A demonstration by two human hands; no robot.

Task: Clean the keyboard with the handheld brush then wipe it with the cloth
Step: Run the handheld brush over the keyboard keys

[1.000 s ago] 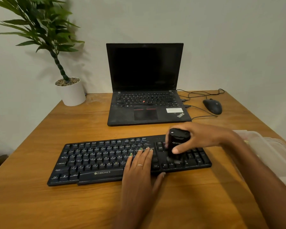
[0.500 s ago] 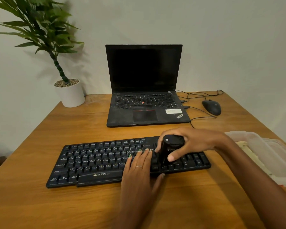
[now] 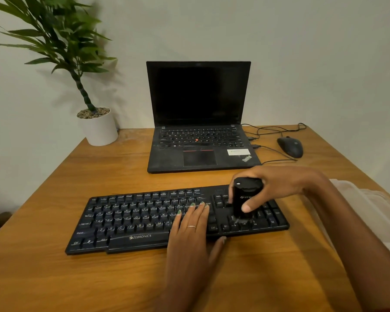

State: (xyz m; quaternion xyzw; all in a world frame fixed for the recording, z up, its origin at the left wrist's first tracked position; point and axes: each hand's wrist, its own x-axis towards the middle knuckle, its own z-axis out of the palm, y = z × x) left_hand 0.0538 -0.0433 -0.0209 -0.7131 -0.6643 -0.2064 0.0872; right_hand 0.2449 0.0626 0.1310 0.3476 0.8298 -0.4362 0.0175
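Two hands: both are seen low in the frame, over a black keyboard [image 3: 176,219] set across the lower middle of a wooden table [image 3: 54,278].
Keyboard: it is laid slightly askew, its left end nearer the bottom edge of the frame; the word ZEBRONICS is printed on its front strip.
Right hand [image 3: 277,185]: it is brought in from the lower right and is wrapped round the handheld brush [image 3: 245,200], with the thumb pressed against the near face of the body and the fingers curled over the top and far side.
Handheld brush: a black, stubby cylinder is held upright over the right part of the keyboard, beside the arrow keys; pale bristles are seen at its lower end, touching the keys.
Left hand [image 3: 191,239]: it is laid flat with straight fingers on the keys just left of the brush; the thumb is spread along the keyboard's front edge. A ring is worn on one finger, and green polish is seen on the nails.
Laptop [image 3: 198,122]: it is stood open with a dark screen at the centre of the frame, beyond the keyboard.
Mouse [image 3: 290,146]: a black wired one is placed to the right of the laptop.
Potted plant [image 3: 98,124]: it is set in a white pot at the upper left of the table.
Plastic container [image 3: 369,212]: a clear one is seen at the right edge, partly hidden by the right forearm.
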